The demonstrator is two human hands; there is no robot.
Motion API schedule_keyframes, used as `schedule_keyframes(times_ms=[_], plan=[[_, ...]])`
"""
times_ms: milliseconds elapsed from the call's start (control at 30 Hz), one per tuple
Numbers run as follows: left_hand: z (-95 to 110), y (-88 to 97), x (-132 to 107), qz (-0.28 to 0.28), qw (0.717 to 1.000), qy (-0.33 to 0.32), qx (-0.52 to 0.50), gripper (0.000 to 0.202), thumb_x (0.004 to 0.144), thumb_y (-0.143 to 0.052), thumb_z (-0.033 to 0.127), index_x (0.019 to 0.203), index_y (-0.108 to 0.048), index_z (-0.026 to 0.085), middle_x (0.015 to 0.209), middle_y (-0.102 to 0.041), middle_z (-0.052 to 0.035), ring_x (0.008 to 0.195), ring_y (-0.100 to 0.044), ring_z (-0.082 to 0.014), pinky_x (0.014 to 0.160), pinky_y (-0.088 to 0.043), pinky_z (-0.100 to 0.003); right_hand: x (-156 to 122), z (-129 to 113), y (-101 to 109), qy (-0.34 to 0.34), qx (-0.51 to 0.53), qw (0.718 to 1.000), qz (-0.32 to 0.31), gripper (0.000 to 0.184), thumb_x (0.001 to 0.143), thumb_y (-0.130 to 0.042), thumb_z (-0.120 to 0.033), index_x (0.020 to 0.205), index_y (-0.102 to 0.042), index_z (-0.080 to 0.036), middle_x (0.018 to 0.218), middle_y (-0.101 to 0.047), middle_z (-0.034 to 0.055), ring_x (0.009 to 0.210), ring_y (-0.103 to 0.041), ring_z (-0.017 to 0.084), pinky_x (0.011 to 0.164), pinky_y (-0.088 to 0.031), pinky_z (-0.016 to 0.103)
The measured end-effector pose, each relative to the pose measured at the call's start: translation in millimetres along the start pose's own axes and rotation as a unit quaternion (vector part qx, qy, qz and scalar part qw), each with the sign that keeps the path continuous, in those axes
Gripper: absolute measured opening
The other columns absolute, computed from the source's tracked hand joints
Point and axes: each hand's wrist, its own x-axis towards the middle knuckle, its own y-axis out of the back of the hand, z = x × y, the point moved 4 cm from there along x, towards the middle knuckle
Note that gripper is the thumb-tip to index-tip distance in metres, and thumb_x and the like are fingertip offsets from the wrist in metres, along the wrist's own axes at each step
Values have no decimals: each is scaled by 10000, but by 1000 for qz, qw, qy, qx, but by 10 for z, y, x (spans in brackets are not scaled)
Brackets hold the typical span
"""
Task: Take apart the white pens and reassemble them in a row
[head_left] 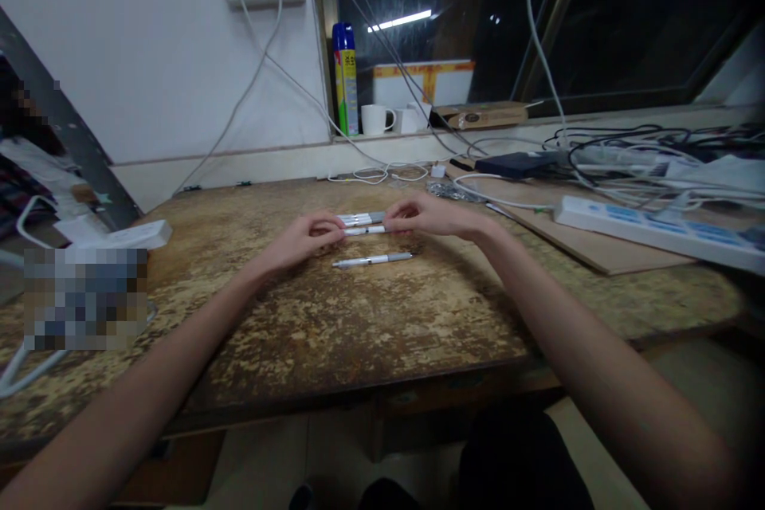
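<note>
On the table, the left hand pinches the left end of a white pen. The spray can bears lettering too blurred to read. More pens lie just beyond the pinched one; a loose pen lies nearer. The right hand pinches the right end. Orange tape shows illegible marks.

Cannot see the 2 ends of the white pen, covered by fingertips of the left hand and right hand. Cannot count the pens lying just behind, with left ends partly hidden by the left hand. Cannot read print on the nearer pen or the spray can, too small and soft. Lose the power strip past the right edge, the left forearm past the bottom-left corner, and all detail under the pixelated patch.
</note>
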Motion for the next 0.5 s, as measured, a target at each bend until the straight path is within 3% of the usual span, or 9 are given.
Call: schedule_keyframes(times_ms=[67,233,433,500], plan=[[5,-8,-44,-34,999,0,36,259,910,-655,400,1062,-699,195,1075,-756,-85,961,-677,-191,829,-492,-306,-20,10,-28,-6,-15,999,-45,355,855,-707,-465,971,-775,-137,842,-716,47,725,-558,142,678,-408,283],[73,-16,-129,-102,987,-23,123,312,945,-614,470,1062,-735,207,931,-720,-43,814,-611,-173,708,-445,-286,-67,-6,-117,-8,-29,993,-116,352,869,-694,-463,973,-769,-135,873,-713,52,743,-555,146,676,-406,281],[186,-37,-182,-123,982,-25,143,327,954,-602,478,1088,-731,209,1006,-696,-46,820,-584,-170,691,-434,-279,-11,-56,-145,-5,-39,983,-177,331,913,-650,-438,1009,-744,-135,889,-708,48,746,-562,143,671,-422,270],[222,-55,-166,-121,980,-29,152,337,962,-592,485,1103,-719,207,968,-688,-39,782,-579,-165,678,-437,-281,80,-55,-96,2,-56,985,-162,308,943,-611,-411,1012,-732,-137,872,-705,47,734,-565,144,664,-427,267]])
